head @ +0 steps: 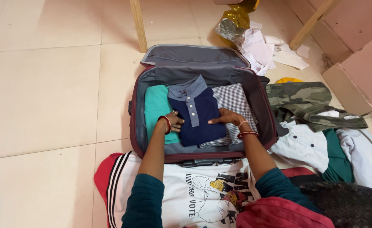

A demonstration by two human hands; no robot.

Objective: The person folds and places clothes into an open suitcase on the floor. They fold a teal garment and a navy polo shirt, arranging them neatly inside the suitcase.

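An open maroon suitcase point(135, 139) with grey lining lies on the floor in front of me. Inside it a folded navy polo shirt point(203, 120) with a grey-blue collar lies on top of a folded teal garment point(155, 107) and a folded checked shirt point(234, 99). My left hand point(174, 121) rests on the navy shirt's left edge, fingers flat. On the shirt's right edge my right hand point(226, 117) presses down with fingers spread. Both wrists carry red bangles. Neither hand grips anything.
A pile of clothes lies right of the suitcase: a camouflage garment point(306, 101), a white shirt point(308, 141), a green piece point(338, 160). A white printed shirt point(198, 190) lies across my lap. Crumpled papers and foil point(247, 36) and wooden legs point(138, 25) stand beyond the case.
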